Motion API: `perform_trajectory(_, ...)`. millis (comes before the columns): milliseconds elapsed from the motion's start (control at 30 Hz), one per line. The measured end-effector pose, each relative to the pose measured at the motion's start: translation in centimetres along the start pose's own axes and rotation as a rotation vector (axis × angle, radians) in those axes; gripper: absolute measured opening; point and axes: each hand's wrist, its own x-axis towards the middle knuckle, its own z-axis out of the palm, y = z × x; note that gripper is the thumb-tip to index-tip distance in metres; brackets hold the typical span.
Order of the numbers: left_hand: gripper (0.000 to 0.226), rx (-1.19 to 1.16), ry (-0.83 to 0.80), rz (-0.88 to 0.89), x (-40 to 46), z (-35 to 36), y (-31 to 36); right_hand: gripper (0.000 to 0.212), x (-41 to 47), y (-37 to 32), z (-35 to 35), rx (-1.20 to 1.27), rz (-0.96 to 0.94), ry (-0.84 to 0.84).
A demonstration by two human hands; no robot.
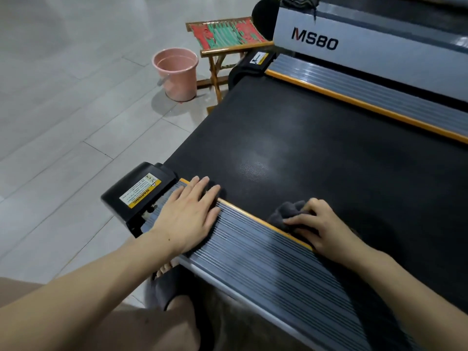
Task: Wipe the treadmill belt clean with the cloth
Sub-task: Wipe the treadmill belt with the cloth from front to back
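Fingers: right hand (321, 224) curled, clutching dark grey cloth (288, 214) at lower centre, on the belt's near edge; left hand (190, 211) flat, fingers straight, pressing the ribbed side rail (253, 252).
Progress: judged early to midway; most of the belt lies beyond the cloth.
Treadmill belt (329, 148): black, textured, faint pale smears mid-frame.

A right hand (320, 225) covers much of a dark cloth (288, 211) on a treadmill belt (329, 153) that runs off the right edge. Small print on the warning label (140, 193) is unreadable. A slipper (164, 287) lies partly hidden beneath the side rail (266, 262).
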Motion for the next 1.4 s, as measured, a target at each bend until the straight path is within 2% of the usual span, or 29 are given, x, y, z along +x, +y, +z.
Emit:
perform_trajectory(100,0.063,-0.013,0.012,0.024,-0.1,0.4,-0.4,0.025,2.2,0.1,0.9,-0.032,-0.01,0.026)
perform_trajectory(267,0.045,-0.045,0.098,-0.025,0.8,-1.7,-1.6,0.02,14.8,-3.6,6.5,0.018,-0.036,0.141)
perform_trajectory(400,0.044,0.011,0.106,-0.077,-0.1,-2.3,-3.6,0.021,22.7,-6.4,8.4,0.012,0.014,0.178)
perform_trajectory(533,0.052,0.038,0.083,-0.114,-0.4,-2.0,-4.6,0.022,21.0,-7.3,8.4,0.028,0.01,0.149)
perform_trajectory(633,0.048,0.023,0.076,-0.14,0.0,-1.7,-5.2,0.024,18.2,-7.9,8.6,0.057,-0.038,0.124)
perform_trajectory(733,0.046,-0.002,0.079,-0.204,0.7,-1.8,-6.3,0.024,20.8,-6.0,8.2,-0.046,-0.097,0.122)
perform_trajectory(800,0.044,-0.034,0.097,-0.243,1.1,-2.2,-7.0,0.024,24.8,-3.9,7.9,-0.126,-0.004,0.221)
perform_trajectory(867,0.043,-0.029,0.128,-0.269,1.4,-2.7,-7.5,0.024,28.8,-2.1,7.5,-0.139,0.213,0.323)
perform_trajectory(933,0.043,-0.022,0.136,-0.29,1.7,-3.1,-8.0,0.023,31.0,-1.8,7.6,-0.101,0.371,0.36)
perform_trajectory(967,0.044,-0.038,0.134,-0.313,2.0,-3.1,-8.4,0.022,31.4,-2.6,7.9,-0.09,0.377,0.356)
perform_trajectory(1033,0.044,-0.08,0.112,-0.36,2.4,-3.2,-9.1,0.02,30.3,-5.0,8.9,-0.058,0.249,0.317)
perform_trajectory(1133,0.043,-0.092,0.084,-0.387,2.7,-2.9,-9.7,0.023,26.4,-8.3,10.5,0.03,-0.091,0.147)
perform_trajectory(1233,0.042,-0.135,0.03,-0.369,2.5,-2.6,-9.9,0.025,27.6,-6.5,9.9,-0.083,-0.218,0.086)
perform_trajectory(1300,0.04,-0.147,0.006,-0.345,2.6,-2.5,-10.3,0.026,30.9,-3.3,9.2,-0.208,-0.076,0.226)
perform_trajectory(1400,0.041,-0.162,-0.021,-0.351,2.8,-2.6,-10.7,0.027,34.0,-0.9,8.2,-0.162,0.366,0.386)
